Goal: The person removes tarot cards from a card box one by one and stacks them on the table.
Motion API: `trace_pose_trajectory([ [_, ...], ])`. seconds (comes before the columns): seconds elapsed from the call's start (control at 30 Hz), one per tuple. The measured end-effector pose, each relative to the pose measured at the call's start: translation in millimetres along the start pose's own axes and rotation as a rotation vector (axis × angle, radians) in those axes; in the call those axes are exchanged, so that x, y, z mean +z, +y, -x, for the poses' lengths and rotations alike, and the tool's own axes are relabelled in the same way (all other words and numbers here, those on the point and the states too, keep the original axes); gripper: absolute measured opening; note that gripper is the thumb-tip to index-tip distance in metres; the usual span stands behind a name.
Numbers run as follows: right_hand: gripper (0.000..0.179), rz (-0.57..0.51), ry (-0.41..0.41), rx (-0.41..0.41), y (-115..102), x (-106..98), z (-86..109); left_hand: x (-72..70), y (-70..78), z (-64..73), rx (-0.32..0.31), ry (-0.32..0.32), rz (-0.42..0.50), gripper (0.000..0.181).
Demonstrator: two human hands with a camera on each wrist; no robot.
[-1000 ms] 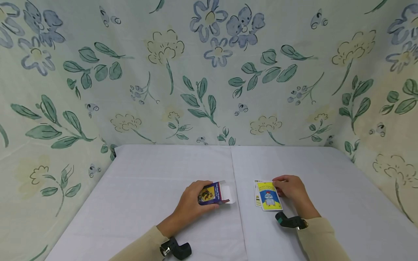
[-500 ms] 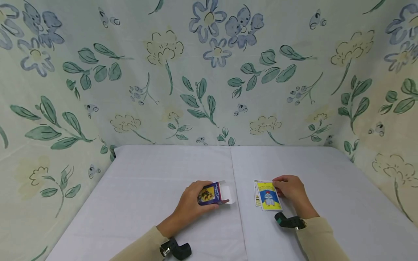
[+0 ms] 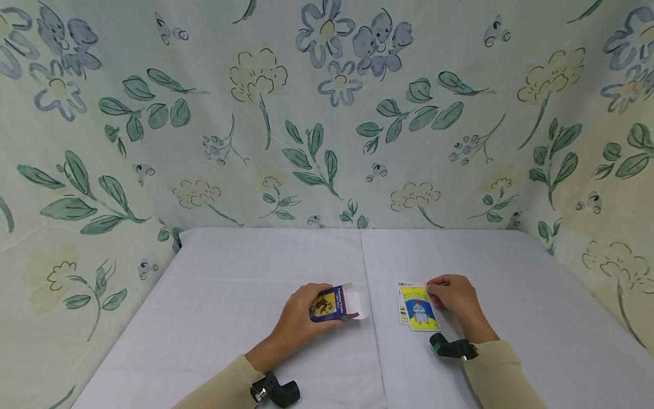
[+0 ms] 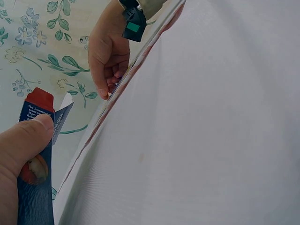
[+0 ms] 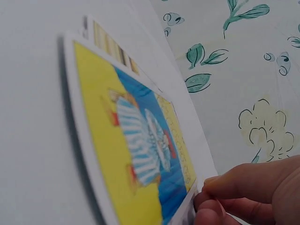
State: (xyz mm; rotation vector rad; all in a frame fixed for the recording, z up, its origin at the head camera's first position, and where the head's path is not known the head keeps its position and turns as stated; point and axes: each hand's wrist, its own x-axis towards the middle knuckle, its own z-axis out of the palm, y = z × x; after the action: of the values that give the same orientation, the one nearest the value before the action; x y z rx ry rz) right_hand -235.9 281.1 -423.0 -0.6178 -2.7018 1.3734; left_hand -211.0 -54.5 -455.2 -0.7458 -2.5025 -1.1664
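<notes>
My left hand [image 3: 301,315] grips a dark blue tarot card box [image 3: 327,305] with its white end flap [image 3: 357,301] folded open to the right. In the left wrist view, the thumb presses along the side of the box [image 4: 40,183], below its red tab. To the right, my right hand [image 3: 457,295] pinches the upper right corner of a yellow and blue tarot card [image 3: 420,312] between thumb and fingers. Partly covered by it, another card [image 3: 402,312] shows along its left side. The right wrist view has the picture card [image 5: 140,136] tilted up beside the fingertips [image 5: 211,187].
A white cloth [image 3: 245,267] with a crease down its middle covers the table. Floral fabric [image 3: 317,142] hangs behind it and on both sides. Each wrist wears a black camera, one on the left [image 3: 278,392] and one on the right [image 3: 452,345].
The yellow and blue card has shifted slightly left over the card beneath it, in the right hand's fingers. The left hand and the box stay in place.
</notes>
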Motion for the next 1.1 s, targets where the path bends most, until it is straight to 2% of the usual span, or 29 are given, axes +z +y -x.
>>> trace_pose_trajectory([
  [0.27,0.026,0.047,-0.056,0.035,-5.2,-9.2,1.8,0.9,0.3,-0.6,0.0,-0.001,0.011,0.072],
  [0.47,0.028,0.035,-0.091,0.084,-7.2,-11.9,2.7,1.2,-0.4,-0.7,0.001,0.0,0.017,0.072],
  [0.67,0.029,0.028,-0.101,0.09,-6.5,-11.1,2.4,1.4,-0.6,0.1,-0.006,-0.002,0.012,0.072],
  [0.73,0.031,0.051,-0.119,0.071,-6.8,-12.3,2.6,1.5,-0.7,0.2,-0.004,-0.002,0.01,0.072],
  [0.8,0.037,0.113,-0.162,0.017,-7.0,-15.4,3.3,1.7,-0.7,0.1,-0.002,-0.002,0.008,0.072],
  [0.97,0.072,0.305,-0.353,-0.14,-10.1,-26.0,10.9,1.5,-0.6,0.1,0.006,-0.002,0.006,0.072],
  [1.1,0.094,0.394,-0.45,-0.162,-15.8,-27.6,19.8,0.7,-0.9,0.0,0.008,0.002,0.008,0.073],
])
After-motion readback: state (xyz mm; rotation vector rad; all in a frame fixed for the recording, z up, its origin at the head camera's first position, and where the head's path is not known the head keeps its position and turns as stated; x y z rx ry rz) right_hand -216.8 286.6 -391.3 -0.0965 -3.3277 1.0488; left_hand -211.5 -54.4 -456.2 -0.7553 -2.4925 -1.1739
